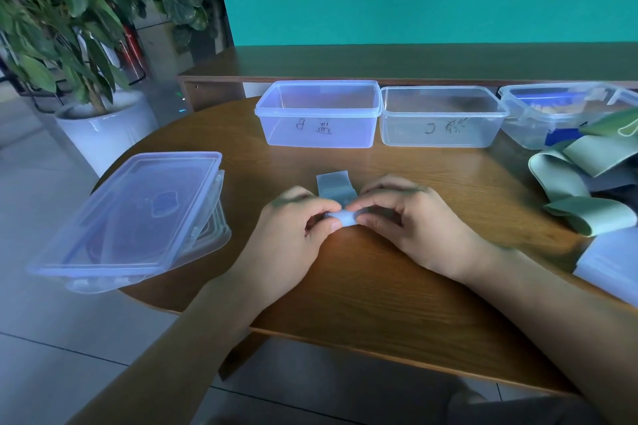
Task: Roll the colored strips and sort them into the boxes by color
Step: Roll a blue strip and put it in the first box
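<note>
Both hands, left hand (303, 217) and right hand (397, 214), pinch the pale blue strip (340, 203) mid-frame; a loosened pinch could let the roll spring open.

A pale blue flexible strip (336, 190) lies near the middle of the round wooden table (379, 286), its near end wound into a small roll, its far end flat. Along the far edge stand two clear plastic boxes, open and side by side: one marked B (319, 114), one marked C (442, 117). Grey-green strips (583, 183) lie loosely curled at the right edge.
</note>
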### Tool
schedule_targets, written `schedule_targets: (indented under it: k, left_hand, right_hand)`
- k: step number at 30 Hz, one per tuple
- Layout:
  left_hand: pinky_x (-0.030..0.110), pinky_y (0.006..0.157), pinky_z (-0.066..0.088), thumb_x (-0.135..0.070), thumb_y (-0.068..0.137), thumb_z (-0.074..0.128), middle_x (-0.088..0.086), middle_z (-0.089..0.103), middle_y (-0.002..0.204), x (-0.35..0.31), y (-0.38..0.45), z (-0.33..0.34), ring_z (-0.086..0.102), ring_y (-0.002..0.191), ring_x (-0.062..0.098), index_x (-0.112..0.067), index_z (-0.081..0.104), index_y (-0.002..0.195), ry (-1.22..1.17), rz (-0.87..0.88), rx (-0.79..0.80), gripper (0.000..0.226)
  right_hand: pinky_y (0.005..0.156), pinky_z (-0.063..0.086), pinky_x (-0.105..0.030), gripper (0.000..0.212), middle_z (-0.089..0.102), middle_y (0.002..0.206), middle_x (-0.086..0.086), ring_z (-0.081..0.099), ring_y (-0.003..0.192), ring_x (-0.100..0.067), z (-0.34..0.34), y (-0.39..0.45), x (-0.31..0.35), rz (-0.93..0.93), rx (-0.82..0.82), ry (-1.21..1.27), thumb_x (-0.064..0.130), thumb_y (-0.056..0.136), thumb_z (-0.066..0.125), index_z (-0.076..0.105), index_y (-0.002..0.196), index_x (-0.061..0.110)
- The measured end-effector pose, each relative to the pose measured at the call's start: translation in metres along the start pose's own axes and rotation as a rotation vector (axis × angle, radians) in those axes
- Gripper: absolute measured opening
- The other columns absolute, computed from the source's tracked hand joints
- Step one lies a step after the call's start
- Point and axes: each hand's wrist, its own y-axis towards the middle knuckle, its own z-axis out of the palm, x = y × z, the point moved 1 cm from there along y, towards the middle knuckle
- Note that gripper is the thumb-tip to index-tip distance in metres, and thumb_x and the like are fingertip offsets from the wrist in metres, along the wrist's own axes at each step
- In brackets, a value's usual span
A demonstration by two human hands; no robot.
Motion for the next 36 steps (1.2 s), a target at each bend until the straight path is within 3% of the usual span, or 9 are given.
schedule_targets:
  k: [7, 15, 19, 24, 27, 30, 36]
  left_hand:
    - [-0.001, 0.077, 0.037, -0.023, 0.090, 0.073, -0.012, 0.062, 0.099, 0.001, 0.000, -0.001, 0.058, 0.088, 0.001, -0.024, 0.075, 0.110, -0.034, -0.006, -0.076, 0.020]
    - [0.005, 0.072, 0.038, -0.031, 0.089, 0.073, -0.018, 0.059, 0.100, -0.001, 0.005, 0.001, 0.057, 0.087, -0.003, -0.031, 0.072, 0.108, -0.017, -0.048, -0.004, 0.020]
    - [0.004, 0.069, 0.036, -0.036, 0.090, 0.072, -0.017, 0.055, 0.107, 0.001, 0.008, 0.004, 0.055, 0.087, -0.005, -0.030, 0.067, 0.118, 0.004, -0.062, 0.037, 0.030]
    - [0.003, 0.075, 0.032, -0.037, 0.093, 0.068, -0.009, 0.057, 0.122, 0.005, 0.012, 0.006, 0.053, 0.092, 0.003, -0.029, 0.065, 0.130, 0.037, -0.074, 0.045, 0.038]
    - [0.009, 0.081, 0.039, -0.033, 0.092, 0.069, -0.007, 0.059, 0.125, 0.005, 0.015, 0.005, 0.055, 0.092, 0.004, -0.027, 0.067, 0.129, 0.022, -0.087, 0.017, 0.038]
    - [0.008, 0.078, 0.041, -0.031, 0.090, 0.073, -0.010, 0.066, 0.116, 0.002, 0.015, 0.004, 0.058, 0.086, 0.002, -0.027, 0.067, 0.127, -0.013, -0.126, -0.001, 0.038]
    - [0.000, 0.066, 0.037, -0.036, 0.090, 0.072, -0.022, 0.063, 0.093, -0.002, 0.010, 0.000, 0.060, 0.084, -0.004, -0.034, 0.070, 0.107, -0.050, -0.163, 0.004, 0.017]
  right_hand:
    - [0.088, 0.037, -0.005, 0.019, 0.066, 0.108, 0.015, 0.059, 0.103, 0.004, 0.002, 0.007, -0.005, 0.081, 0.019, 0.016, 0.021, 0.092, 0.074, 0.076, 0.110, 0.027]
    - [0.091, 0.038, -0.004, 0.023, 0.064, 0.112, 0.010, 0.058, 0.104, 0.003, 0.006, 0.009, -0.009, 0.065, -0.006, -0.034, 0.024, 0.095, 0.069, 0.076, 0.116, 0.023]
    - [0.091, 0.042, -0.007, 0.019, 0.067, 0.107, 0.005, 0.060, 0.100, -0.001, 0.008, 0.009, -0.010, -0.027, -0.085, -0.098, 0.018, 0.093, 0.072, 0.078, 0.112, 0.020]
    - [0.100, 0.041, -0.013, 0.032, 0.064, 0.119, 0.009, 0.057, 0.111, -0.001, 0.006, 0.015, -0.011, 0.048, 0.011, -0.089, 0.024, 0.090, 0.075, 0.073, 0.122, 0.024]
    - [0.100, 0.040, -0.011, 0.032, 0.064, 0.120, 0.009, 0.057, 0.111, -0.002, 0.007, 0.017, -0.010, 0.074, 0.022, -0.090, 0.018, 0.090, 0.075, 0.073, 0.122, 0.024]
    - [0.098, 0.039, -0.007, 0.032, 0.065, 0.119, 0.006, 0.058, 0.108, -0.002, 0.007, 0.018, -0.009, 0.075, 0.011, -0.089, 0.014, 0.090, 0.075, 0.074, 0.121, 0.021]
    - [0.090, 0.040, -0.007, 0.026, 0.068, 0.109, 0.011, 0.061, 0.099, 0.000, 0.001, 0.012, -0.007, 0.076, 0.011, -0.009, 0.014, 0.090, 0.075, 0.076, 0.116, 0.019]
